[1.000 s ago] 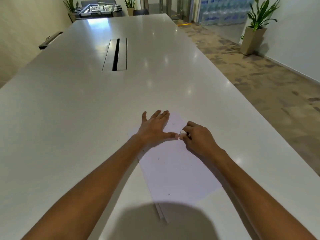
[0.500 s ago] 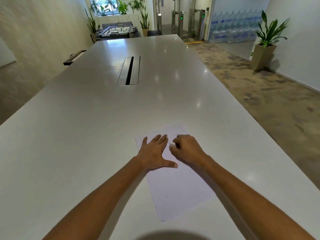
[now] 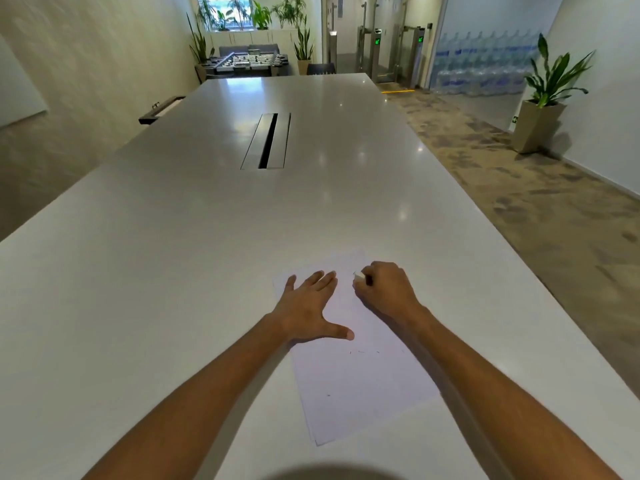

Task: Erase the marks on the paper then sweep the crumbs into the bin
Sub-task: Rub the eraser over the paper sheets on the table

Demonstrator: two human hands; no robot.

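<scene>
Paper (image 3: 360, 382): a white sheet lay flat on the table (image 3: 173, 271), skewed so its long edges ran away from you toward the right. A second edge showed under its near corner, so more than one sheet may have been stacked; you could not tell for certain.
Marks: a few short dark specks sat at mid-sheet (image 3: 362, 351), and one more nearer you (image 3: 328, 395). A faint stroke showed at the far end, just beside your right fingers.
Left hand (image 3: 306, 306): you pressed it flat on the paper's far left part, fingers straight and spread, thumb stretched out toward the sheet's middle.
Right hand (image 3: 386, 289): your fingers were curled round a small white eraser (image 3: 358, 277), pinching it against the paper's far right part.
Cable slot (image 3: 266, 140): a dark recessed strip in the table, well beyond the paper.
Potted plant (image 3: 543, 109): it stood on the carpet, far right of the paper.
</scene>
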